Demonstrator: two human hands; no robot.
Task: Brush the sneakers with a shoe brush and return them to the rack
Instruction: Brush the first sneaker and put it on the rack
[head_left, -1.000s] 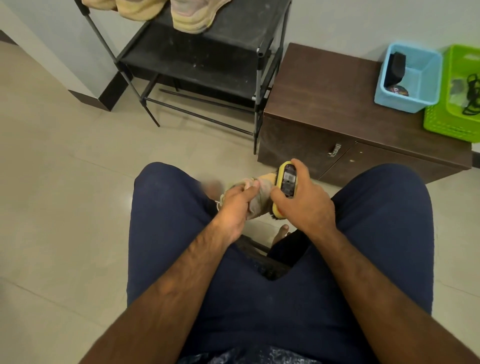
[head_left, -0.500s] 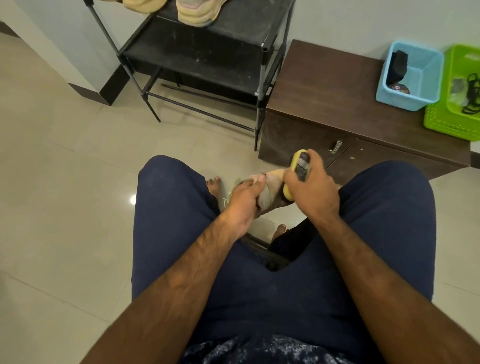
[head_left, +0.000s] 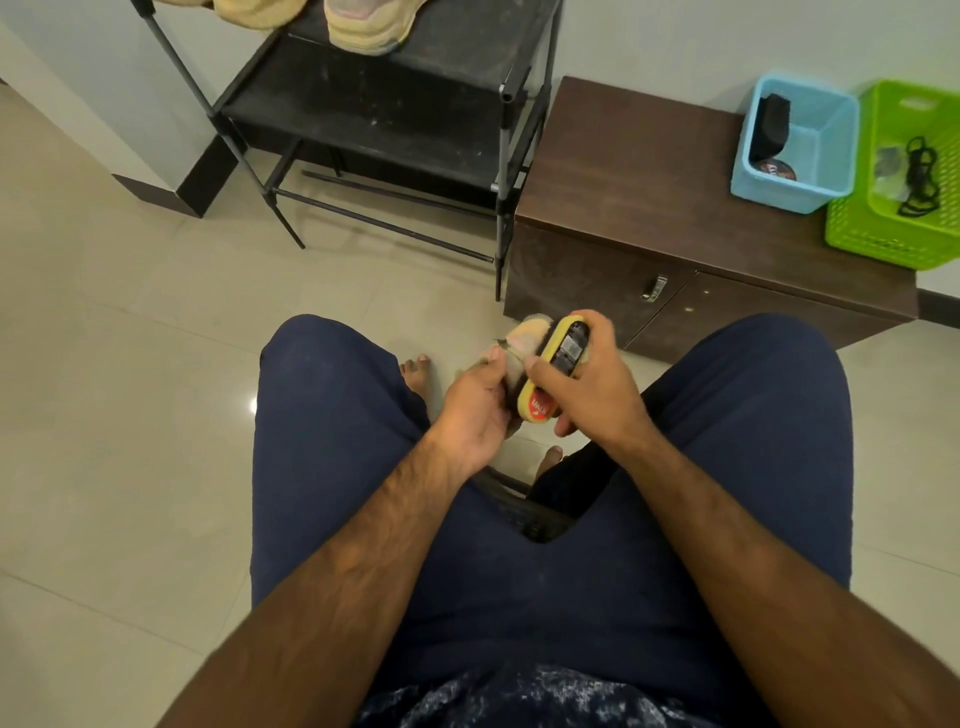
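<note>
I sit with my knees apart, and my left hand grips a beige sneaker between them; only its toe end shows past my fingers. My right hand holds a yellow shoe brush with a black label and a red sticker, its bristle side against the sneaker. On the top shelf of the black shoe rack at the upper left stands another beige sneaker, with more footwear beside it at the frame's edge.
A dark brown low cabinet stands right of the rack. It carries a blue basket with a black item and a tin, and a green basket with black cords. Light floor tiles surround me; my bare toes show below.
My right hand has drawn the brush back along the sneaker toward me, so its red sticker now shows. The left hand keeps its grip on the sneaker. My head has tilted slightly.
</note>
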